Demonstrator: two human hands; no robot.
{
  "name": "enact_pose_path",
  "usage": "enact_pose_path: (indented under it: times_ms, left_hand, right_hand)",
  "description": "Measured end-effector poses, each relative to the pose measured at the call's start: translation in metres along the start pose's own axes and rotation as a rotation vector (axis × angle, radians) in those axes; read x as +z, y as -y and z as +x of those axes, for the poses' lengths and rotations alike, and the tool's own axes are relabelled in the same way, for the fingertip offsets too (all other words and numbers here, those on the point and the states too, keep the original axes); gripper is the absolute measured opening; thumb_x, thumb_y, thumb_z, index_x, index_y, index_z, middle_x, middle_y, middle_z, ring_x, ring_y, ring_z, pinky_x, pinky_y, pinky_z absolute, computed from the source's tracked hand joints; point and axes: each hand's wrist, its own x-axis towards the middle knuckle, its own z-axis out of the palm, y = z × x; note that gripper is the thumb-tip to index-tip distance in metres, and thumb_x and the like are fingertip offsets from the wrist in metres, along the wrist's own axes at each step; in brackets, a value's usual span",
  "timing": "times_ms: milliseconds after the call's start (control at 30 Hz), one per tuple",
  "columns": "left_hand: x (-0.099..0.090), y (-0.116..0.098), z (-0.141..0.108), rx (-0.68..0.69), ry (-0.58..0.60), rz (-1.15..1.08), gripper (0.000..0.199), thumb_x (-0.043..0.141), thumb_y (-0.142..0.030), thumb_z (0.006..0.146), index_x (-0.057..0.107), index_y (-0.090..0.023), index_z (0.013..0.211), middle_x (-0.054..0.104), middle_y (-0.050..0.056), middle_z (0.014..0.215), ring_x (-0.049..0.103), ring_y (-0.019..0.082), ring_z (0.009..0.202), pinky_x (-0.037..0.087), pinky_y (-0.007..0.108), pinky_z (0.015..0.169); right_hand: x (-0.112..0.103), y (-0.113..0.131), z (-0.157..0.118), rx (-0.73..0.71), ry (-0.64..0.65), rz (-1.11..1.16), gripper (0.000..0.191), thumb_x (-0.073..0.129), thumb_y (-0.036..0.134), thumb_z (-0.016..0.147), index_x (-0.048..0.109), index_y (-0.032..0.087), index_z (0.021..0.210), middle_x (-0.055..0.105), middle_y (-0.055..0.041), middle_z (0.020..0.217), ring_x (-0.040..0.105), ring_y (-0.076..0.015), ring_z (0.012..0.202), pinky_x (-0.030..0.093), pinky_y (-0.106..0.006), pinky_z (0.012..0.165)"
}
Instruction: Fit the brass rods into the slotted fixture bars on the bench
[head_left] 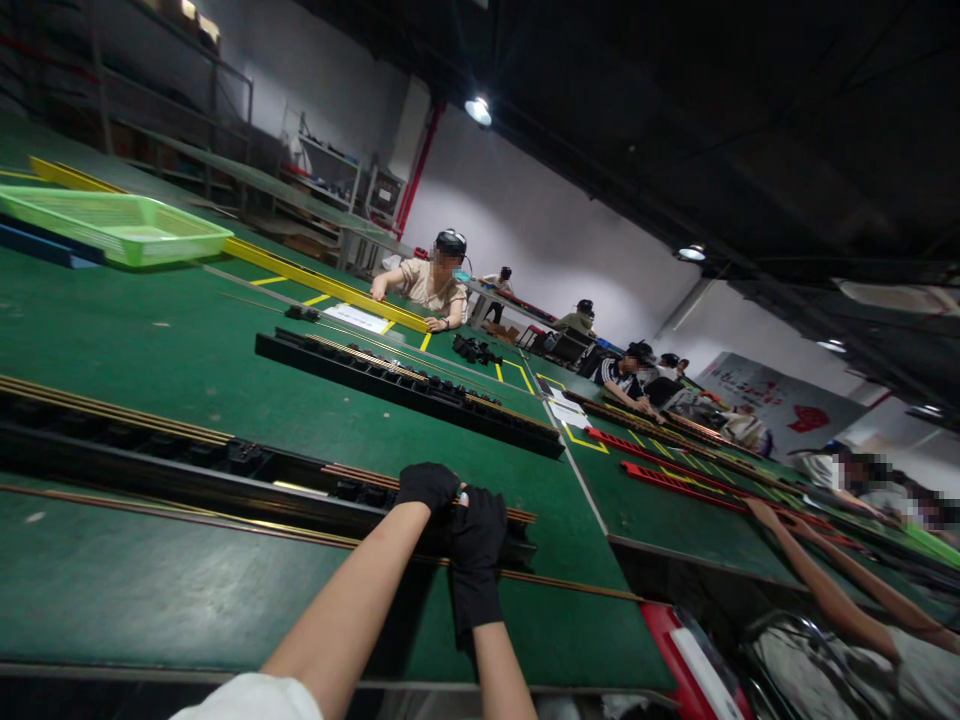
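A long black channel (pixel 180 464) lies along the near side of the green table, with thin copper-coloured strips (pixel 360 476) running along it and small black blocks inside. Both my hands wear black gloves and are close together near its right end. My left hand (pixel 427 487) is closed over the channel's far side, its fingertips hidden behind it. Just to the right, my right hand (pixel 478 540) wraps round the channel, the bare thumb tip showing on top. Loose long copper-coloured rods (pixel 570 585) lie on the table in front of the channel, passing behind my right hand.
Farther back on the green table (pixel 210 590) lie a second black channel (pixel 405 390), a yellow beam (pixel 322 285) under a co-worker's hands, and a light green basket (pixel 142 235). Red slotted rails (pixel 682 485) lie to the right, where another person's arms (pixel 817 570) reach in.
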Motion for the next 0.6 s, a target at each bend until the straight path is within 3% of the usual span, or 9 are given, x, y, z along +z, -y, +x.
enact_pose_path:
  times_ms: [200,467,600]
  left_hand:
    - [-0.002,-0.001,-0.003,0.032,0.01,0.033,0.043,0.041,-0.045,0.094,0.072,-0.024,0.115,0.068,0.015,0.123,0.065,0.03,0.114,0.051,0.044,0.095]
    - [0.001,0.001,0.003,0.03,-0.008,0.046,0.041,0.042,-0.036,0.093,0.075,-0.016,0.106,0.071,0.018,0.114,0.068,0.032,0.107,0.054,0.043,0.089]
    - [0.002,0.001,-0.004,0.099,-0.048,0.075,0.039,0.049,-0.039,0.09,0.072,-0.015,0.111,0.072,0.018,0.112,0.067,0.032,0.107,0.053,0.043,0.089]
  right_hand:
    - [0.004,-0.004,-0.004,-0.002,0.039,0.033,0.032,0.037,0.018,0.097,0.069,0.017,0.093,0.068,-0.0092,0.085,0.058,-0.0239,0.083,0.04,-0.042,0.09]
    - [0.008,0.001,-0.004,0.061,0.029,0.011,0.038,0.033,0.019,0.099,0.063,0.02,0.076,0.063,-0.0066,0.073,0.054,-0.0221,0.074,0.04,-0.042,0.086]
    - [0.015,0.0,-0.005,0.047,-0.02,-0.012,0.037,0.033,0.02,0.099,0.061,0.02,0.074,0.061,-0.0055,0.071,0.054,-0.0217,0.072,0.039,-0.04,0.084]
